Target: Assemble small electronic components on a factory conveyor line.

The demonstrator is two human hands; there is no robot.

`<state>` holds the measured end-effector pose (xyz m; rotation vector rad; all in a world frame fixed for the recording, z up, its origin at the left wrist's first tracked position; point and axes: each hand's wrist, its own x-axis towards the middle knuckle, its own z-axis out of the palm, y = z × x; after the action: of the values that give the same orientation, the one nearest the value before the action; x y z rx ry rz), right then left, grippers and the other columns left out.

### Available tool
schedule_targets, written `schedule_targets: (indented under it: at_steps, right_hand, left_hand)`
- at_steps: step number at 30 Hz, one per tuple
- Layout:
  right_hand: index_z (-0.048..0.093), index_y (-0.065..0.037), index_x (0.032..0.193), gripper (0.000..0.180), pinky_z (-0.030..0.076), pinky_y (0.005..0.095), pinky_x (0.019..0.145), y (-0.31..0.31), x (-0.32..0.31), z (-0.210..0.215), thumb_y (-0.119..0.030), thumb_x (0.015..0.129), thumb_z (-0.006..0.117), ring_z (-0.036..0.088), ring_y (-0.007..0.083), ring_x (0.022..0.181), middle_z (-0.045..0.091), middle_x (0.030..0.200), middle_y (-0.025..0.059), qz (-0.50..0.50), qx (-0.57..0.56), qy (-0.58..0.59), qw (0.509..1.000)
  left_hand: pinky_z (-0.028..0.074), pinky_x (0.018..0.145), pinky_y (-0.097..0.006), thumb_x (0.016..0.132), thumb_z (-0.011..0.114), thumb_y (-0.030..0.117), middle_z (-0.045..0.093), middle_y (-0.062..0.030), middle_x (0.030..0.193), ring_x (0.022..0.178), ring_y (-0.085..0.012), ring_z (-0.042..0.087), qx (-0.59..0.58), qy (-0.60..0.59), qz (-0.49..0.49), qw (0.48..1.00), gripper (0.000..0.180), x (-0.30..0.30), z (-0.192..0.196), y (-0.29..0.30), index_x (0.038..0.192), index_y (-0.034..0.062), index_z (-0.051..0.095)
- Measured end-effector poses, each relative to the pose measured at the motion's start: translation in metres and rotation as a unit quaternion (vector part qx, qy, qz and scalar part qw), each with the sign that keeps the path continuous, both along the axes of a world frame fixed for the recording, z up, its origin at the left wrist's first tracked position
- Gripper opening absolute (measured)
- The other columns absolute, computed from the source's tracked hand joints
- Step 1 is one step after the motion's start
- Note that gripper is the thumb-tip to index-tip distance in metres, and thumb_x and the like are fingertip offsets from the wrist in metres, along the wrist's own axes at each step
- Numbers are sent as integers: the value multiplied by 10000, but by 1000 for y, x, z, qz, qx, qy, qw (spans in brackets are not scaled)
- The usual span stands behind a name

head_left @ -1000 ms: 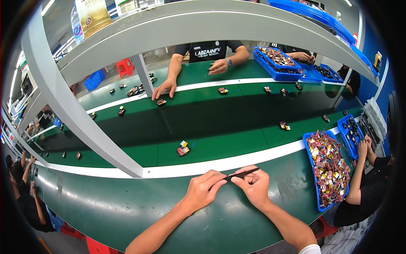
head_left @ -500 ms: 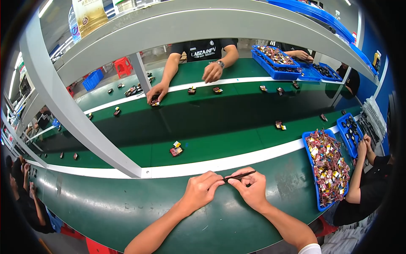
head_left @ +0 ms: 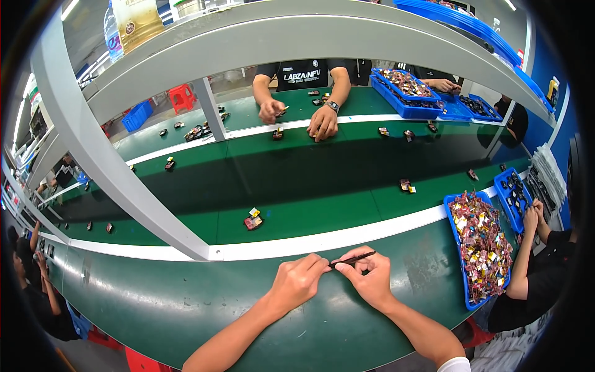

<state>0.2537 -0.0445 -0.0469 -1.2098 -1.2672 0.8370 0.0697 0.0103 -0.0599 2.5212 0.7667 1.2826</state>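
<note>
A thin black pen-like tool (head_left: 359, 257) is held slanting upward in the fingers of my right hand (head_left: 374, 282), its far end sticking out past the knuckles to the right. My left hand (head_left: 297, 279) is closed in a pinch at the tool's lower tip. What its fingers grip is hidden behind them. Both hands are close together, just above the green worktable (head_left: 248, 322). Beyond the white rail, a small dark red piece with a yellow and white label (head_left: 252, 219) lies on the green conveyor belt (head_left: 328, 214).
A blue tray (head_left: 466, 273) heaped with red, white and yellow parts stands right, beside a smaller blue tray (head_left: 497, 180) of black parts. A grey post (head_left: 124, 149) and shelf beam (head_left: 322, 38) frame the belt. Across it, a co-worker's hand (head_left: 323, 123) reaches down. Other people sit either side.
My hands and the black tool have barely moved. Pieces on the belt have shifted slightly left. The co-worker opposite has lifted one hand off the belt and lowered the other onto it.
</note>
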Motion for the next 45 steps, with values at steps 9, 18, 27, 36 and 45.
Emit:
schedule_targets:
  at_steps: [9,18,27,36,45]
  right_hand:
    - [676,31,949,138,349,157,498,0,-2,1,62,838,753,438,-30,554,742,866,48,-7,2,-15,1000]
    - [692,34,936,146,336,166,460,1,-3,-2,47,820,780,425,-26,510,742,816,34,-28,25,-22,999]
    - [687,38,949,148,343,164,475,0,-3,-2,64,826,765,430,-28,531,737,821,29,-22,28,-31,999]
    - [702,24,923,120,299,175,443,1,-5,-4,36,828,775,395,-30,494,702,742,-13,-33,36,-26,998]
    - [713,19,922,114,274,189,437,0,-3,-3,35,827,775,372,-23,489,653,673,-36,-34,36,-36,998]
  left_hand:
    - [507,509,-358,811,731,18,636,-93,815,624,-258,652,26,12,-3,1000,106,0,-2,0,886,7,655]
    - [502,505,-357,820,726,27,630,-89,824,623,-254,649,30,17,-1,999,111,1,-4,1,892,13,642]
    - [509,517,-361,814,731,37,633,-88,831,625,-255,650,29,24,1,999,127,1,-1,0,904,14,645]
    - [525,539,-355,805,734,27,653,-104,863,657,-260,672,33,36,3,999,143,0,-2,-1,926,-2,663]
    - [523,525,-360,764,761,-14,664,-90,840,648,-261,672,25,37,6,999,168,2,1,-2,909,6,680]
